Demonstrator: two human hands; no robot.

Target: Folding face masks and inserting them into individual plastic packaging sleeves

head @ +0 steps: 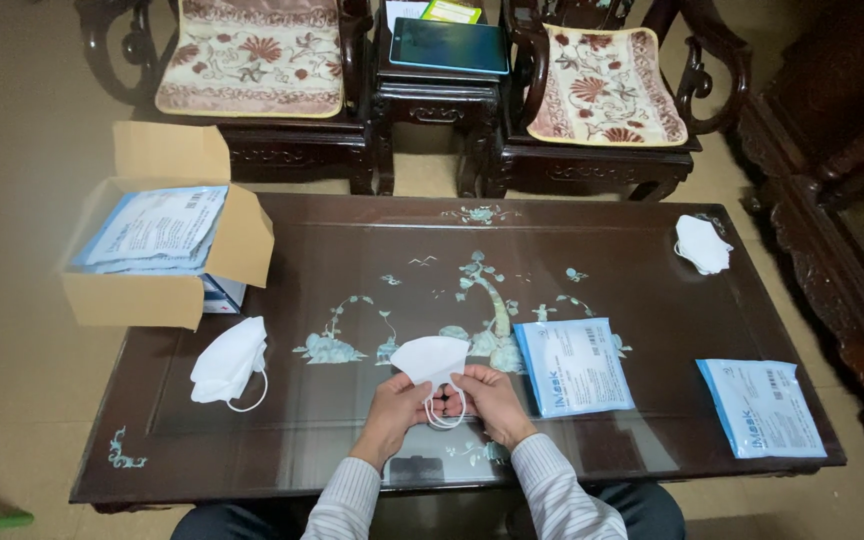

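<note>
White folded face mask point(432, 358) sits mid-table near the front edge, held up just above the glass top. Left hand point(395, 404) pinches its lower left edge; right hand point(487, 397) grips the lower right side. Both hands closed on it, ear loops point(444, 412) hanging between the fingers.

Dark lacquered wooden table point(652, 300) with pale inlay of trees and birds under glass.

Packages:
- Flat blue-and-white pouch point(574, 366), rectangular, printed label side up, just right of the right hand.
- Second matching pouch point(761, 407) at the front right corner, well apart from the first.
- Open cardboard box point(132, 298) overhanging the left rear corner, flaps out, stack of the same blue-edged pouches point(152, 228) inside. A small blue-and-white carton seems to be tucked under its right side, hard to tell.

Loose masks: a small stack point(229, 363) lies left of the hands, below the box, loop trailing toward the edge; another small white pile point(702, 244) at the rear right.

Behind the table: two carved dark chairs with floral cushions point(252, 55), small stand between them carrying a dark tablet point(449, 46).
</note>
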